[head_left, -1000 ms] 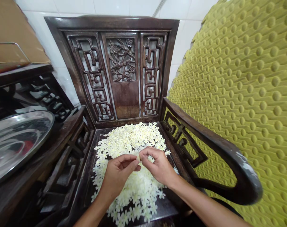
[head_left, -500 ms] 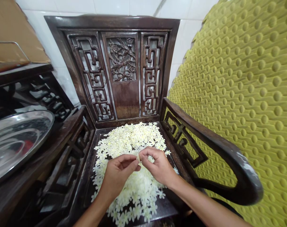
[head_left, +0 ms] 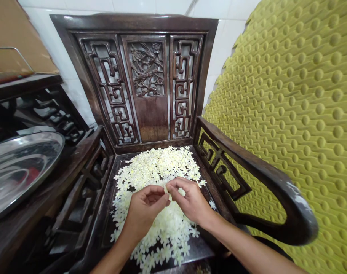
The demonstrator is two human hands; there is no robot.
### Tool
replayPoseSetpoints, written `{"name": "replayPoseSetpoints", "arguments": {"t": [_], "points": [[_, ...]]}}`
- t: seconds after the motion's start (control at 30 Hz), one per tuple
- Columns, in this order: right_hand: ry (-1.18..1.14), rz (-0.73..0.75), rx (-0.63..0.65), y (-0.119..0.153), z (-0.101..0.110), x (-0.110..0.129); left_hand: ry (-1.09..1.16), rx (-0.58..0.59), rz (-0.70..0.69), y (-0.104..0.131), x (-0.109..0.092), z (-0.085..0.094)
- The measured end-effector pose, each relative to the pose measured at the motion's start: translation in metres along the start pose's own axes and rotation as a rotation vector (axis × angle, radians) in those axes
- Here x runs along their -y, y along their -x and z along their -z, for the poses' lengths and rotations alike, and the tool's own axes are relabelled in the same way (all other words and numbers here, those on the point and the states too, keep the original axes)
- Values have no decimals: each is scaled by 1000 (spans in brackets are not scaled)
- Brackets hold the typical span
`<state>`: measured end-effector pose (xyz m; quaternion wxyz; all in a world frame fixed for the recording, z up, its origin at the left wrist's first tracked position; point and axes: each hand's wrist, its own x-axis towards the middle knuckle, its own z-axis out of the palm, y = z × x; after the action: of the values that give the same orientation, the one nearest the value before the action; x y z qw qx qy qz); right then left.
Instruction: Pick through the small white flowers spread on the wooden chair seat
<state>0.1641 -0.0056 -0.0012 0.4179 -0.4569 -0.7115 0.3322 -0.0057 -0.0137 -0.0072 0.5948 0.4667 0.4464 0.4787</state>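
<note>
Small white, yellow-centred flowers (head_left: 159, 167) cover much of the dark wooden chair seat. Above the pile, my left hand (head_left: 147, 207) and my right hand (head_left: 187, 198) meet fingertip to fingertip. Between them is a small pale flower piece (head_left: 166, 188), pinched by the thumb and forefinger of each hand and partly covered by the fingers. Its exact shape is too small to make out.
The chair has a carved back (head_left: 150, 118) and a curved right armrest (head_left: 276, 190). A shiny metal tray (head_left: 51, 152) stands at the left by the other armrest. Yellow bumpy sheeting (head_left: 304, 95) rises on the right, and white tiles (head_left: 227, 34) line the back wall.
The fingertips have shifted slightly against each other around the pale piece. Both hands stay over the flower pile. The view has tilted a little.
</note>
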Motion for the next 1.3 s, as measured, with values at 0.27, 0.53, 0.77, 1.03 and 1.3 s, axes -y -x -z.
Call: {"name": "replayPoseSetpoints", "arguments": {"t": [0.27, 0.53, 0.77, 1.03, 1.3], "points": [[86, 42, 11, 1, -1, -1, 48, -26, 14, 0, -3, -5], [247, 139, 0, 3, -6, -1, 7, -48, 9, -2, -1, -3], [302, 148, -11, 5, -7, -2, 36, -56, 8, 0, 1, -6], [409, 189, -11, 5, -7, -1, 38, -60, 25, 0, 0, -7], [393, 97, -22, 5, -8, 2, 49, -55, 14, -1, -2, -9]]}}
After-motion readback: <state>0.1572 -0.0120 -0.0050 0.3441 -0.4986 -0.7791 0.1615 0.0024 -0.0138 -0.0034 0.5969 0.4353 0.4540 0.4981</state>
